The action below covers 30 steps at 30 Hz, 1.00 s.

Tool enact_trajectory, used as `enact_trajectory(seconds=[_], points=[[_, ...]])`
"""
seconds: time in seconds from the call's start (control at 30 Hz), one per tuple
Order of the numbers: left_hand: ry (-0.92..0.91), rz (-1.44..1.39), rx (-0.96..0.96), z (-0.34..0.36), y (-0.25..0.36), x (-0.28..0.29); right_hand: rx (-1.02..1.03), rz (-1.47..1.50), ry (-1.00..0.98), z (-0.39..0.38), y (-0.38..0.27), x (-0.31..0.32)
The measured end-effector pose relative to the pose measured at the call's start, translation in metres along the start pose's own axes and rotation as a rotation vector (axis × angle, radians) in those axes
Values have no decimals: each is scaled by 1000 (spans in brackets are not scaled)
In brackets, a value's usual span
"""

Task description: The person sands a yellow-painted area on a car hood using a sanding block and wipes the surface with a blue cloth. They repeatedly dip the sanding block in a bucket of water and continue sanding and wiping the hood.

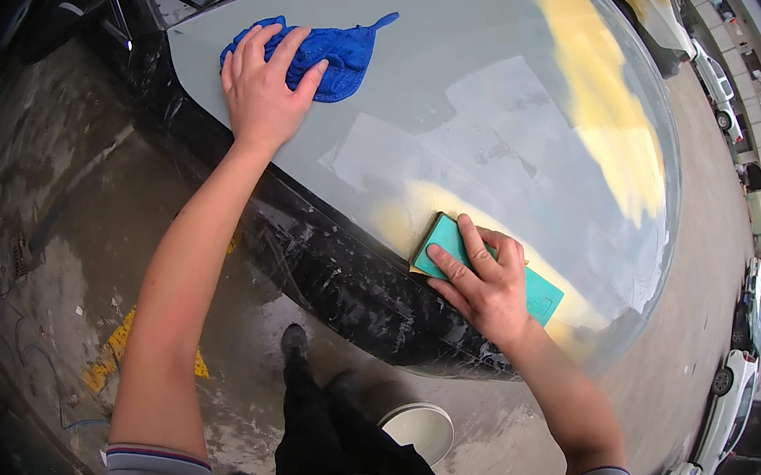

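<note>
A bunched blue cloth (344,55) lies on the grey car hood (365,131), toward the windshield end. My left hand (266,89) presses down on it, fingers curled over its folds. Closer to me, my right hand (487,284) grips a long teal sanding block (540,295), thumb and fingers across its top. A yellowish sheet edge, like sandpaper, shows under the block. It rests on a patch of yellowish filler (423,200) along the hood's near edge. The block's underside is hidden.
A larger yellow patch (606,104) runs along the hood's far side. Below the hood is the black, scuffed car side (328,279). A white bucket (418,430) stands on the wet floor by my legs. Parked white cars (728,408) line the right.
</note>
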<state>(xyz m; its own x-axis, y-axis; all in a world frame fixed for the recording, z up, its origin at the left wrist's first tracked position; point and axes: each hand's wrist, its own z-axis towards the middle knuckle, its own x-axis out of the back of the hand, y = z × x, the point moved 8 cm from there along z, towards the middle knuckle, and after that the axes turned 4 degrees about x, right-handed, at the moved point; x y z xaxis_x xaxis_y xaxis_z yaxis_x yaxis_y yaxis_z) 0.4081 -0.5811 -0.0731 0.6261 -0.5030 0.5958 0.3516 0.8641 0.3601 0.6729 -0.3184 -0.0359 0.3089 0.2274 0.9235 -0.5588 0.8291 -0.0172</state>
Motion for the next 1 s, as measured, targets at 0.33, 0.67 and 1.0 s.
enact_trajectory(seconds=[0.33,0.67,1.0], points=[[-2,21,-11,2,-1,-1,13,49,-55,-1,6,-9],[1,-13,-3,2,-6,-1,46,54,-41,8,1,-12],[6,-2,-12,1,-8,1,69,45,-12,19,-6,-14]])
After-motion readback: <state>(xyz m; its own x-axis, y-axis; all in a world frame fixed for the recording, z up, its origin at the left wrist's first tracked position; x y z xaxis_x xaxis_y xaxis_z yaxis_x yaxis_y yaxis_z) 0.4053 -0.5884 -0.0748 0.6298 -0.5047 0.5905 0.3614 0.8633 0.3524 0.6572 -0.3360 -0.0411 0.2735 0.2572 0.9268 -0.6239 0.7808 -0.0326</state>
